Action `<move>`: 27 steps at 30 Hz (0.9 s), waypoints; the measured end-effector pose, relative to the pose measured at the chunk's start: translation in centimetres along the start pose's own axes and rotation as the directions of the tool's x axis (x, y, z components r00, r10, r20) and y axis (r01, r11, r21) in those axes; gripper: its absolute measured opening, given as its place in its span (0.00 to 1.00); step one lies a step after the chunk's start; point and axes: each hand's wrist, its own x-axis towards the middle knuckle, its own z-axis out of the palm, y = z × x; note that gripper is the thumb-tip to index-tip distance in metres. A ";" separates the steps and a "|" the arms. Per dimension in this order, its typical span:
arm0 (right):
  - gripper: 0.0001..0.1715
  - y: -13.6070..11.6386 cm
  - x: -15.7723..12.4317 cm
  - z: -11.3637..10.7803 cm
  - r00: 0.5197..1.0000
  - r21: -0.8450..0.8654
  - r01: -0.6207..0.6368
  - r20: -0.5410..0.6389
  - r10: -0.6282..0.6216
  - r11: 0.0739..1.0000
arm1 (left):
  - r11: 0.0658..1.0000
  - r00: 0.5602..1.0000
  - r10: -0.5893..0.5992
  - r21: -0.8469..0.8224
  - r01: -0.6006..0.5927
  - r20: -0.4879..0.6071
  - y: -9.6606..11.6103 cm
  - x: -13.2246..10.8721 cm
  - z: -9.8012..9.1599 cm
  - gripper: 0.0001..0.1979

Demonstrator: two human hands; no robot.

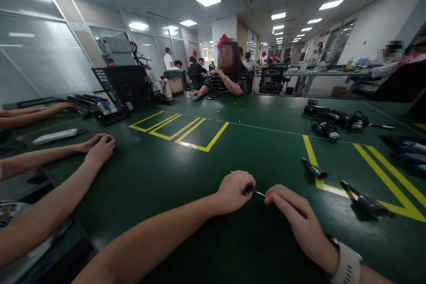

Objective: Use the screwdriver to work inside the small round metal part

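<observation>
My left hand (235, 191) is closed around a dark hollow metal cylinder (248, 189), its round open end facing right. A thin tip pokes out behind my knuckles. From the open end a thin shiny metal rod (260, 193) reaches toward my right hand (296, 215), whose thumb and fingers pinch its outer end. Whether the rod is fixed inside the cylinder is hidden. Right of my hands lie two similar metal cylinders with narrow shanks, a smaller one (315, 169) on the yellow tape and a larger one (368, 203) nearer me.
Yellow tape outlines (208, 147) mark the green table (186, 173). Dark power tools (333, 117) lie at the back right. On the left are a co-worker's clasped hands (100, 146), a white bar-shaped object (56, 136) and a black case (124, 86). Another person (229, 71) sits opposite.
</observation>
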 end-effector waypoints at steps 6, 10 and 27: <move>0.17 1.4 0.6 -0.3 0.987 0.229 -0.151 -0.020 0.160 0.962 | 0.985 1.000 -0.009 -0.171 0.004 -0.028 0.0 0.2 -0.2 0.04; 0.16 0.8 0.3 -0.2 0.994 0.159 -0.100 -0.031 0.106 0.982 | 0.981 0.998 -0.045 -0.191 0.036 -0.043 -0.2 0.3 0.0 0.03; 0.16 1.0 0.4 -0.1 0.992 0.221 -0.113 -0.027 0.122 0.969 | 0.979 0.992 -0.054 -0.203 0.031 -0.111 -0.4 0.2 0.2 0.04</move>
